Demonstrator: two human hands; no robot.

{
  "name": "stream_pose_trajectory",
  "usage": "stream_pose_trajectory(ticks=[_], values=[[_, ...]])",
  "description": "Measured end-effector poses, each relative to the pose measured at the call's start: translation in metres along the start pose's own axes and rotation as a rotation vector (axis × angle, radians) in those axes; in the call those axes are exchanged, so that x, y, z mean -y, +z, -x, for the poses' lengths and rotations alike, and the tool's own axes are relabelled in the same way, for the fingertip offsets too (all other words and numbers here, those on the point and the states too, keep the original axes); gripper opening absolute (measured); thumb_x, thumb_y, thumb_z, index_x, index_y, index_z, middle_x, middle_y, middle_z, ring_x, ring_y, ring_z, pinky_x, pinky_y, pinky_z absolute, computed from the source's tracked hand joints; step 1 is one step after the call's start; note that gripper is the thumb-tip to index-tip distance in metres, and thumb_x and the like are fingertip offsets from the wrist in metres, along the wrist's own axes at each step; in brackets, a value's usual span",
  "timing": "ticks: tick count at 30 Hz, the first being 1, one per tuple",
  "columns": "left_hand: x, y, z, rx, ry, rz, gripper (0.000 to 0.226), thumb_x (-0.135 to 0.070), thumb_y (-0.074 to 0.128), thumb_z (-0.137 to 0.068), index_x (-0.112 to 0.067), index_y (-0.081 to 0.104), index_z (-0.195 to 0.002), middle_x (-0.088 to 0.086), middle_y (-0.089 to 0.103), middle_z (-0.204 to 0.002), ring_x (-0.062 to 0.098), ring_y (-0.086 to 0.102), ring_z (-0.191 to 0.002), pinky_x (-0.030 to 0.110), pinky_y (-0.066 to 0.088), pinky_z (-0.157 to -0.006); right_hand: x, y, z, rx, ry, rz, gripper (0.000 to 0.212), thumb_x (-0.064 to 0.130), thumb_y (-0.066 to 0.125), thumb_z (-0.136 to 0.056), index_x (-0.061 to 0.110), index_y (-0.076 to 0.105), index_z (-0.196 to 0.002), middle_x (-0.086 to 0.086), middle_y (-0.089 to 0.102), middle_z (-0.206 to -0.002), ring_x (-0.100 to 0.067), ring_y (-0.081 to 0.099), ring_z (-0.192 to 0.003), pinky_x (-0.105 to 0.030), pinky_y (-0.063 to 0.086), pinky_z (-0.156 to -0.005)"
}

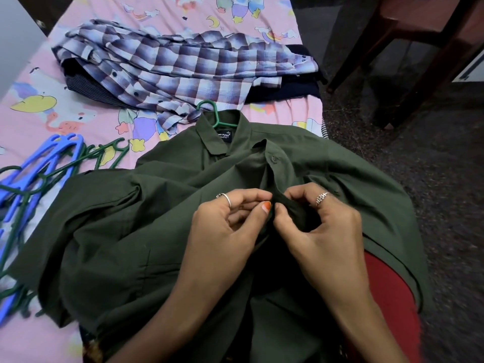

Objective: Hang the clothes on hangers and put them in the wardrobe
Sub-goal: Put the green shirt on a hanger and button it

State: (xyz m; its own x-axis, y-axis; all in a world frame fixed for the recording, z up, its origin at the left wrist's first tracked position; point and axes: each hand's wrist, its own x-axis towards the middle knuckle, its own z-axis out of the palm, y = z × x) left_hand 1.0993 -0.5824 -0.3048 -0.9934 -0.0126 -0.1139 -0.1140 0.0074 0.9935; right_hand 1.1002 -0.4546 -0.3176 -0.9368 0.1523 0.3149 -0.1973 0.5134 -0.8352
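Both hands pinch the green shirt (183,244) front: left hand (225,226) and right hand (322,226) meet thumb-to-thumb below the collar button (274,159), front edge running away toward the hanger hook (209,111).

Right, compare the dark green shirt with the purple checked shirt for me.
The dark green shirt is plain; the purple checked shirt is patterned. The green one has a green hanger hook at its collar and both hands pinch its front; the checked one lies untouched behind. Both lie on the pink bedsheet.

The left hand (225,226) is wearing a thin silver ring; the right hand (322,226) is wearing an ornate silver ring. One thumbnail is showing orange polish.
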Motion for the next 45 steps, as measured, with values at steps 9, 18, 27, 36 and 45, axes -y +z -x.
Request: stream_pose_trajectory(ticks=[9,18,27,36,45], values=[[0.007,-0.003,-0.005,-0.002,0.010,-0.031,0.020,0.000,0.071,-0.081,-0.020,0.074,-0.084,0.002,0.075,-0.080,0.012,0.072,-0.077,0.021,0.055,-0.074,-0.001,-0.003,-0.001,0.053,0.074,-0.106,0.009,0.020,0.071,-0.073,0.026,0.066,-0.078,0.012,0.062,-0.075,0.000,0.061,-0.075,-0.005,0.039,-0.068],[0.010,0.000,-0.006,-0.004,0.072,0.031,0.021,0.005,0.068,-0.082,-0.015,0.074,-0.086,0.001,0.075,-0.082,0.009,0.071,-0.080,0.016,0.052,-0.074,-0.005,-0.003,-0.003,0.099,0.138,-0.233,0.026,0.004,0.078,-0.075,0.028,0.069,-0.075,0.009,0.065,-0.075,-0.001,0.062,-0.074,-0.008,0.042,-0.070],[0.017,0.004,-0.007,-0.024,0.074,0.139,0.022,0.006,0.065,-0.083,-0.014,0.072,-0.084,0.001,0.073,-0.080,0.007,0.069,-0.078,0.014,0.050,-0.072,-0.007,-0.001,0.000,0.120,0.223,-0.334,0.015,0.008,0.076,-0.075,0.023,0.073,-0.078,0.006,0.067,-0.077,-0.001,0.063,-0.075,-0.010,0.045,-0.070],[0.019,0.008,-0.009,-0.039,-0.121,0.216,0.013,-0.002,0.069,-0.083,-0.012,0.064,-0.090,0.001,0.069,-0.071,0.006,0.065,-0.068,0.018,0.051,-0.069,-0.005,0.002,0.002,0.059,0.182,-0.359,0.006,0.017,0.071,-0.072,0.023,0.073,-0.074,0.004,0.070,-0.079,-0.004,0.065,-0.077,-0.011,0.046,-0.073],[0.018,0.005,-0.005,-0.091,-0.296,0.435,0.004,-0.001,0.068,-0.082,-0.004,0.070,-0.080,0.009,0.072,-0.074,0.011,0.067,-0.069,0.017,0.053,-0.065,-0.007,0.015,0.008,-0.007,-0.037,-0.025,0.003,0.013,0.073,-0.081,0.014,0.072,-0.084,0.011,0.065,-0.079,0.004,0.063,-0.080,-0.004,0.041,-0.075]])
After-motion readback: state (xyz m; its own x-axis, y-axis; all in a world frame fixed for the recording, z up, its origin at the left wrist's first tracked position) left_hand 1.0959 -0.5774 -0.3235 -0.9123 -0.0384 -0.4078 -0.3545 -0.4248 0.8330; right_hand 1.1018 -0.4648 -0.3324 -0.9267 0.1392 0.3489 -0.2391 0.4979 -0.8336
